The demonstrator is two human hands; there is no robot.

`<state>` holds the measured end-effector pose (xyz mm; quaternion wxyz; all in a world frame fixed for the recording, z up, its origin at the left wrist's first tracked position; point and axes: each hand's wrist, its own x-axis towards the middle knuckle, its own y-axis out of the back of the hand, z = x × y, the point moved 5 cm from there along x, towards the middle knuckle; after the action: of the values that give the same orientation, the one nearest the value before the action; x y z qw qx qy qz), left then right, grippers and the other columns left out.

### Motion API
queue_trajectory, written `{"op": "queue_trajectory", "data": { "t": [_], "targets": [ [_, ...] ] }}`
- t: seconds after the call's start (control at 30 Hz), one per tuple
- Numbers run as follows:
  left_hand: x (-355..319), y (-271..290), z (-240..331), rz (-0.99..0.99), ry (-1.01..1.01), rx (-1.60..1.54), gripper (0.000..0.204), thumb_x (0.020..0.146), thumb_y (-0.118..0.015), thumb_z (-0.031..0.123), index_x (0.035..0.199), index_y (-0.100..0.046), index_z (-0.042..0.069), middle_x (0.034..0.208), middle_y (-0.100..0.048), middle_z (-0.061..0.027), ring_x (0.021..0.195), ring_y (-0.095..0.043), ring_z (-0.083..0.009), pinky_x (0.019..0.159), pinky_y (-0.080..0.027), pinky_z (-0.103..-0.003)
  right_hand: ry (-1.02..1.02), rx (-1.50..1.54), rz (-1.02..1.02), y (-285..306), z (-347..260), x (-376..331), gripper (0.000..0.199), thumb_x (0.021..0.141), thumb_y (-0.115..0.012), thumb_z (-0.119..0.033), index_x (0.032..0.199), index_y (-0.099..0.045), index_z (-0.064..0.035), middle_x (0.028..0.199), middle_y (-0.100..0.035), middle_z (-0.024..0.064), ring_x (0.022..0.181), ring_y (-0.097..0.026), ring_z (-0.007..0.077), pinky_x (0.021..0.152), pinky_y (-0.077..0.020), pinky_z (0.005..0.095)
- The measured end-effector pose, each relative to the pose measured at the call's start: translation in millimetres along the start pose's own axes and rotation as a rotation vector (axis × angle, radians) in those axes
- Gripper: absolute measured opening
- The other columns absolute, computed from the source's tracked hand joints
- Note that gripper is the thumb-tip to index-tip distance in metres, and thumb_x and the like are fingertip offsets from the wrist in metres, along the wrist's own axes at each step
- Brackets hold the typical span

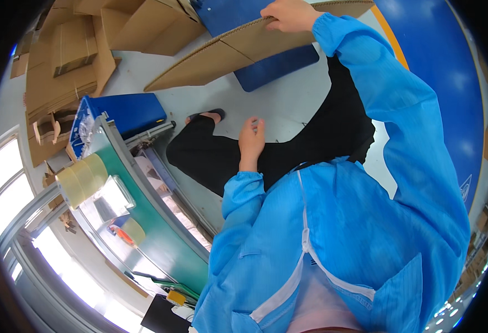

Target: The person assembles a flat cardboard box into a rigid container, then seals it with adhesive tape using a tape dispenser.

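Note:
My right hand (291, 15) reaches far forward and grips the top edge of a large brown cardboard sheet (205, 62). The thumb lies on its near face; the other fingers go over the edge. The sheet stands on edge, slanting from the left up to the right, with a crease across it. My left hand (252, 137) hangs over my lap, holding nothing, its fingers loosely stretched out. It is apart from the cardboard.
A green-topped workbench (161, 236) at left carries a roll of yellowish tape (82, 180) and an orange-handled tool (123, 235). Beyond it stand a blue bin (130, 114) and stacked cardboard boxes (74, 47). A blue surface (441, 83) with a yellow edge lies at right.

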<state>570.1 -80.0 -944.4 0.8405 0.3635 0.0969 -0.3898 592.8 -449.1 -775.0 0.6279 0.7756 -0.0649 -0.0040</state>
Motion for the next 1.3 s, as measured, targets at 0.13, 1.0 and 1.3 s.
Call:
{"op": "queue_trajectory", "data": {
  "t": [0.13,1.0,1.3],
  "targets": [
    [3,0,2,0.020,-0.066,0.040,0.046,0.101,-0.062,0.040,0.127,-0.065,0.002,0.110,-0.074,-0.0186,0.091,-0.072,-0.0295,0.082,-0.055,-0.041,-0.170,-0.050,-0.185,-22,15,2,0.022,0.080,-0.074,-0.029,0.089,-0.080,-0.0111,0.087,-0.076,0.0161,0.084,-0.073,0.0376,0.075,-0.0588,0.0477],
    [61,91,95,0.401,0.120,-1.237,0.080,0.100,-0.068,0.046,0.159,-0.024,0.017,0.158,-0.033,-0.0077,0.140,-0.041,-0.0269,0.105,-0.046,-0.059,-0.209,0.006,-0.232,-40,-97,-36,0.046,0.094,-0.065,-0.053,0.102,-0.076,-0.0098,0.088,-0.074,0.0130,0.083,-0.073,0.0342,0.072,-0.0571,0.0437],
    [41,78,57,0.455,0.112,-1.089,0.077,0.100,-0.067,0.046,0.157,-0.024,0.019,0.156,-0.036,-0.0055,0.141,-0.040,-0.0252,0.108,-0.044,-0.056,-0.320,0.225,-0.316,-60,-76,-41,0.083,0.097,-0.036,-0.081,0.113,-0.074,-0.0088,0.103,-0.076,0.0160,0.095,-0.074,0.0353,0.085,-0.0570,0.0486]
  ]
}}
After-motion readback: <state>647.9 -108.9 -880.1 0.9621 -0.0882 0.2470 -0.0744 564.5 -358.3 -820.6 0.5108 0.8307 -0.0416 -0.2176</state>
